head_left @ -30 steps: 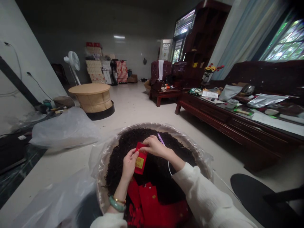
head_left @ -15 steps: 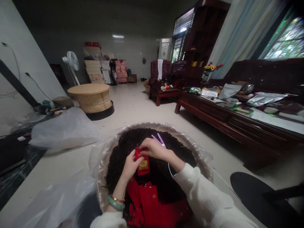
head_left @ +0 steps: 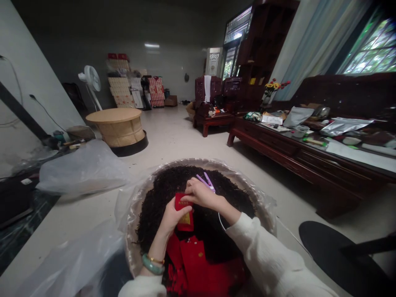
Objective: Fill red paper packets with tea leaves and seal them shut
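My left hand (head_left: 172, 218) grips a small red packet (head_left: 186, 223) with gold print, its thumb across the front. My right hand (head_left: 198, 193) is at the packet's upper right edge, fingers pinched together; the fingertips are partly hidden. Both hands are over a large round basket (head_left: 133, 231) lined with clear plastic and full of dark, twisted dried leaves (head_left: 151, 206) that look like tea. A purple hinged clamp, like a hair straightener (head_left: 208, 181), lies on the leaves just beyond my right hand. More red packets (head_left: 193, 255) are piled in the near part of the basket.
Clear plastic bags (head_left: 83, 169) lie on the floor at left, near a round wooden-topped drum (head_left: 114, 115) and a white fan (head_left: 92, 78). A long dark wooden table (head_left: 297, 154) stands at right. A round black base (head_left: 321, 243) is close at right, with a white cord alongside.
The red packet is turned slightly, showing more gold lettering near its top. My right hand has shifted a little left and up along its edge. The camera view has moved slightly.
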`<state>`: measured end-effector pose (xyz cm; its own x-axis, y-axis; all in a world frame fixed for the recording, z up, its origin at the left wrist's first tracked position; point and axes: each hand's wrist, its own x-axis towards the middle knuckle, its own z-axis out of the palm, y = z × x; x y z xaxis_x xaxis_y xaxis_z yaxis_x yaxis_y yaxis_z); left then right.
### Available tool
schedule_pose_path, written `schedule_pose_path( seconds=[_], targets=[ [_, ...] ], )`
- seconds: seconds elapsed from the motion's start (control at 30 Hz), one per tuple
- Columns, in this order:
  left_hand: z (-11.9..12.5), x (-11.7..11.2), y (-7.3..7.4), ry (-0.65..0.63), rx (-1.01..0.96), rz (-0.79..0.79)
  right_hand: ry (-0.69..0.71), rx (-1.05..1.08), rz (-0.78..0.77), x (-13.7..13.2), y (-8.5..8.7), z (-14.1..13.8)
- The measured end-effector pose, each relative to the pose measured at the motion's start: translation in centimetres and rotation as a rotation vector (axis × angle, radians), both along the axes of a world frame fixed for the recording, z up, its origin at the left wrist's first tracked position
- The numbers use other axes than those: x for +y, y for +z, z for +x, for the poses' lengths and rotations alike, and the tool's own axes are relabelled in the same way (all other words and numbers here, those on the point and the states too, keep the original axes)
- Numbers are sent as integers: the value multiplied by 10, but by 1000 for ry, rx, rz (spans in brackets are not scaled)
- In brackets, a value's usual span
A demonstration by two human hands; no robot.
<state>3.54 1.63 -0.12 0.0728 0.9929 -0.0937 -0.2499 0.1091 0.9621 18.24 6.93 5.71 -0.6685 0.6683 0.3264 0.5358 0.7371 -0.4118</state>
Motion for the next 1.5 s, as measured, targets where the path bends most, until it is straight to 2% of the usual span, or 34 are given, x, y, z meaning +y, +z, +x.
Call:
schedule_pose_path(
  seconds=[0.07,0.17,0.33,0.43,0.6,0.7,0.83,1.0,1.13,1.23,1.3,1.4,1.5],
  targets=[
    [1,0,2,-4,37,-18,-3,81,-92,0,-1,-1],
    [0,-1,8,-80,47,-60,4,214,-204,3,-4,1],
    [-3,-4,10,-189,100,-91,-3,324,-255,9,-7,6],
    [-2,-3,4,-160,158,-51,-113,239,-232,4,-3,2],
    [3,0,-5,-133,254,15,-333,-68,-76,-9,3,-13],
    [3,-1,-4,-157,270,4,-302,-114,-43,-6,-2,-19],
    [0,-5,0,-207,305,21,-204,-28,-42,6,-13,-16],
    [-8,-9,4,-285,367,-25,-198,43,-53,15,-16,-5],
    [-10,-6,10,-224,304,24,-185,30,-7,9,-15,-8],
    [-5,-3,13,-176,213,-36,-184,5,18,3,-13,-16],
    [0,-1,11,-179,200,-83,-197,14,-19,3,-11,-17],
    [2,-2,6,-130,138,-145,-349,93,-128,15,-9,-1],
    [-1,-3,3,-49,49,-180,-647,29,-137,35,-16,26]
  ],
)
